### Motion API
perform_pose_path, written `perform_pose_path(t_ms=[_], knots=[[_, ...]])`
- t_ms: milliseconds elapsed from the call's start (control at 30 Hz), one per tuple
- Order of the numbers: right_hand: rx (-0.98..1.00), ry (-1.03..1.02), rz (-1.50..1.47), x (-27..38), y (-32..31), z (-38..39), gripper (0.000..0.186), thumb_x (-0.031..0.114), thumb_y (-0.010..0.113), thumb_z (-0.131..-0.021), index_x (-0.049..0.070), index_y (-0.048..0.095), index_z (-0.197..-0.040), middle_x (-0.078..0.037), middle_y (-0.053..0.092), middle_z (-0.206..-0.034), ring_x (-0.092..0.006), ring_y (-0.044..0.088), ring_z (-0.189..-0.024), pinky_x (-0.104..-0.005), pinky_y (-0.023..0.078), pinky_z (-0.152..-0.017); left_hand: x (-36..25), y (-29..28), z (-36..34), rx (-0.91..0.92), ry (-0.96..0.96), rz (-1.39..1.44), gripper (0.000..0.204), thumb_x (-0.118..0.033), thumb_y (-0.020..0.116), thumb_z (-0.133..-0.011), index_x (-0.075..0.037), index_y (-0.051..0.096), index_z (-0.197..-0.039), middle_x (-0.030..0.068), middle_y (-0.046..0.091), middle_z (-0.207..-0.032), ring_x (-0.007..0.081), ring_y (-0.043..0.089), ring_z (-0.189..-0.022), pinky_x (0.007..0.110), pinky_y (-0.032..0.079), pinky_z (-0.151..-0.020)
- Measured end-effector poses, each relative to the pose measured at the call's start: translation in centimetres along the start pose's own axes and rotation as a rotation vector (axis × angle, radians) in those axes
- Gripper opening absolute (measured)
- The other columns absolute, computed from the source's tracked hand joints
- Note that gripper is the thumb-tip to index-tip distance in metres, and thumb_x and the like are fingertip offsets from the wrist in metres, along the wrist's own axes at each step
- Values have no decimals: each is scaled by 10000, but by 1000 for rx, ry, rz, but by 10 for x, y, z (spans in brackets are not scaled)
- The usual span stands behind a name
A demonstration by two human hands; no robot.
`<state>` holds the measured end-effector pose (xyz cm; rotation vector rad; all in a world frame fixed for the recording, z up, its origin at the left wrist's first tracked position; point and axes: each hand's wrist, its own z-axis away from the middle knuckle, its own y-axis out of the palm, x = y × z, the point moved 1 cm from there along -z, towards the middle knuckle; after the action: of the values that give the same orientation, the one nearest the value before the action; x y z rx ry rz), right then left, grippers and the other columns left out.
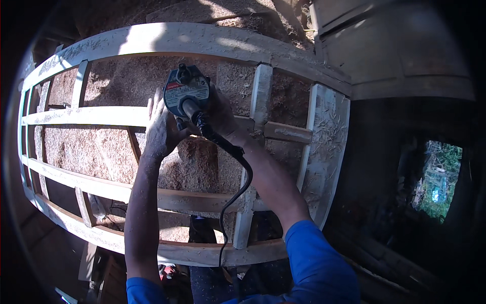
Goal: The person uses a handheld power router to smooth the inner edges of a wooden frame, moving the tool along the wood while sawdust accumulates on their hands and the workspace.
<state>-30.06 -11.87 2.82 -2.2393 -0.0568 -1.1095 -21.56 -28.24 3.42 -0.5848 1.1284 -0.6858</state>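
A corded power tool (186,96) with a rounded dark teal body stands over the middle rail (96,116) of a wooden lattice frame (202,40). Its base and working end are hidden beneath the body. My left hand (163,126), dusted with wood powder, is closed against the tool's left side. On the opposite side my right hand (223,114) grips it, the fingers partly hidden behind the body. A black power cord (248,172) leaves the tool's near end and hangs down over the frame's near rails toward my body.
Wood shavings (111,147) cover the ground under the frame and lie on its wide right end board (326,142). Wooden panels (395,55) stand at the far right. A bright opening (440,177) shows greenery. Cross pieces (260,91) divide the frame into bays.
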Motion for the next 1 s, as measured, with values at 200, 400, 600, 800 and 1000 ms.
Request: perform_pose_path(t_ms=[200, 400, 600, 800, 1000], knots=[[64, -84, 269, 1, 10, -4, 1025, 684, 807, -571, 99, 470, -1342, -104, 517, -1199, -274, 544, -1079, -496, 412, -1059, 16, 1, -3, 36, -54, 54, 858, -432, 790, -752, -58, 414, -1427, 232, 362, -1501, 432, 178, -1478, 566, 119, -1202], [-9, -160, 293, -1, 18, -6, 775, 377, 777, -773, 63, 356, -1344, -182, 470, -1186, -359, 596, -1022, -433, 564, -812, 27, 3, 1, -26, -17, 181, 710, -349, 809, -746, -38, 512, -1310, 225, 487, -1375, 419, 390, -1345, 526, 298, -1117], [-31, -187, 264, 2, 25, -12, 743, 387, 783, -746, 150, 381, -1325, -181, 460, -1199, -374, 569, -1064, -433, 561, -842, 30, -4, 4, -107, -4, 66, 591, -331, 807, -750, -18, 579, -1196, 187, 617, -1168, 330, 610, -1107, 445, 504, -910], [-20, -177, 304, -1, 22, -9, 823, 451, 810, -699, 79, 389, -1301, -171, 464, -1193, -357, 567, -1080, -435, 538, -869, 36, 4, 0, -172, 104, -23, 535, -288, 777, -765, -6, 570, -1170, 219, 622, -1080, 398, 598, -1041, 485, 476, -916], [-19, -190, 271, 8, 21, -15, 894, 515, 816, -662, 38, 397, -1291, -166, 471, -1183, -348, 579, -1053, -439, 519, -885, 64, 9, -7, -182, 155, -88, 566, -307, 799, -767, -3, 585, -1194, 199, 638, -1126, 334, 624, -1057, 450, 499, -902]])
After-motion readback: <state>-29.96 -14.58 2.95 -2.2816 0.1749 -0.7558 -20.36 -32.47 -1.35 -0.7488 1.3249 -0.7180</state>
